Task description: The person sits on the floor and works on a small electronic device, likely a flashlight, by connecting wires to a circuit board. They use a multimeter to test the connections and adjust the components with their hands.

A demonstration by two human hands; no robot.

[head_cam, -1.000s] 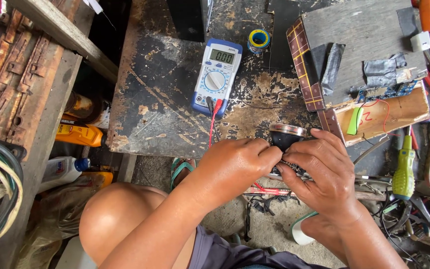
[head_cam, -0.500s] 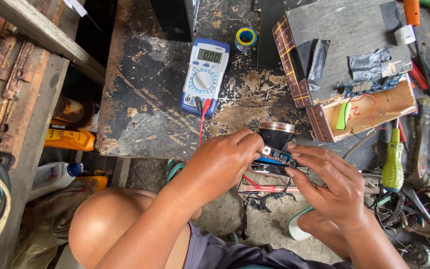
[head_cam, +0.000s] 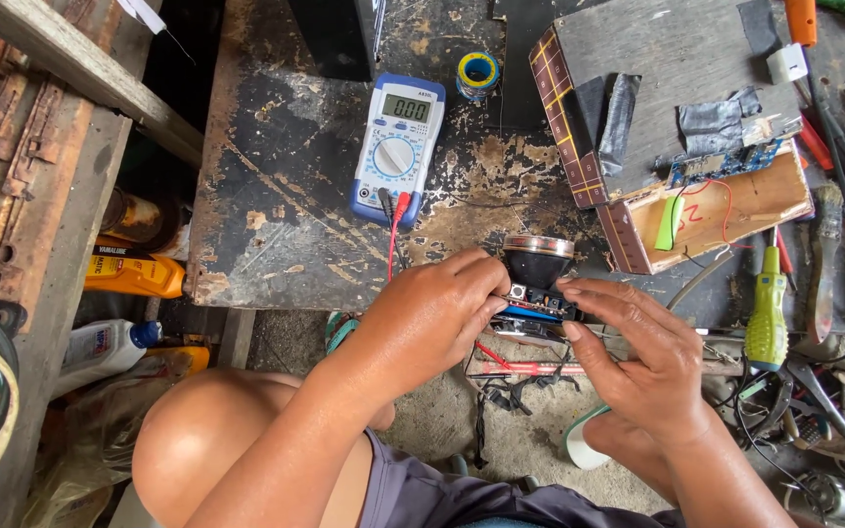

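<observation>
Both your hands have shifted slightly; the lamp head now sits more exposed between them. Your left hand [head_cam: 432, 318] pinches the small lamp head [head_cam: 537, 262] and its circuit board [head_cam: 530, 311] at the bench edge, fingers curled tight. Your right hand [head_cam: 643, 357] pinches the board's other side with fingertips pressed together; which part it grips is probably the board edge, unclear. Beyond lies the multimeter [head_cam: 398, 147] on the bench [head_cam: 276, 215], with a green screwdriver [head_cam: 765, 313] off to the right.

L hand [head_cam: 432, 318] + R hand [head_cam: 638, 357] grip small black lamp assy [head_cam: 537, 279] | multimeter [head_cam: 396, 147] behind on bench [head_cam: 276, 196]
</observation>
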